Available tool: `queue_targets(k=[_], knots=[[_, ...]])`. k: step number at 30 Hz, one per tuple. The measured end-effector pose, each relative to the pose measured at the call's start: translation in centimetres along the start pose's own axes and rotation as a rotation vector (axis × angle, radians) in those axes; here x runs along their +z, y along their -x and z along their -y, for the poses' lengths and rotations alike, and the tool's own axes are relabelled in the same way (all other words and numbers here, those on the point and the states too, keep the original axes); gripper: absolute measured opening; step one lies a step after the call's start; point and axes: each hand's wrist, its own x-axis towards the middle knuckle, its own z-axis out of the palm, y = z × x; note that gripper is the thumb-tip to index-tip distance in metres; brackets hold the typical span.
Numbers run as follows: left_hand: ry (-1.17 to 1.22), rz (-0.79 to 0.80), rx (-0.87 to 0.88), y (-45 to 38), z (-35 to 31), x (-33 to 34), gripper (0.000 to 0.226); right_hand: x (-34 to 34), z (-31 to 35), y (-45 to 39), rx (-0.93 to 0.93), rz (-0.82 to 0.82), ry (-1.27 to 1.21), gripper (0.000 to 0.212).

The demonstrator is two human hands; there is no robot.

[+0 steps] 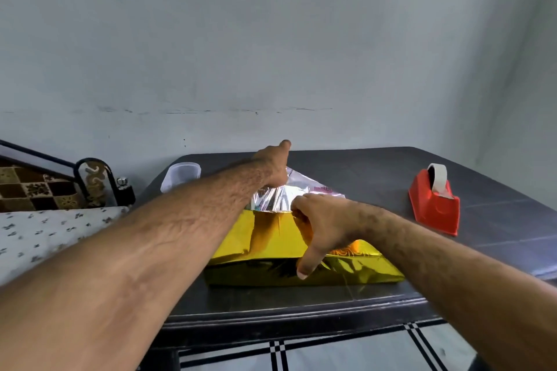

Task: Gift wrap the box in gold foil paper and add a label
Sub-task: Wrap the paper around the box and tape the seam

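- The dark table (376, 166) is carrying the gold-wrapped box (289, 256) at 6 o'clock, its long axis running 9 to 3; no writing is readable.
- The left hand (272, 164) is gripping the silver foil flap (280, 196) at 12 o'clock.
- The right hand (321, 220) is pressing the box top, fingers curled, thumb pointing toward 6.
- A red tape dispenser (435, 202) is sitting at 3 o'clock.
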Motion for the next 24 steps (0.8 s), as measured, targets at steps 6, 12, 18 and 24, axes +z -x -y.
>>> queue_targets(k=[6, 12, 18, 24], knots=[[0.025, -0.003, -0.080, -1.4, 2.4, 2.3, 0.090, -0.4, 0.7, 0.9, -0.034, -0.045, 0.077, 0.093], [0.095, 0.005, -0.132, -1.8, 3.2, 3.5, 0.090, -0.5, 0.7, 1.1, -0.041, -0.016, 0.079, 0.101], [0.132, 0.021, -0.091, -2.2, 2.3, 3.9, 0.097, -0.7, 0.3, 0.0, 0.041, 0.165, -0.166, 0.095], [0.088, 0.000, -0.089, -2.1, 2.0, 5.1, 0.097, 1.6, 0.4, 0.1, 0.078, 0.110, 0.052, 0.124]])
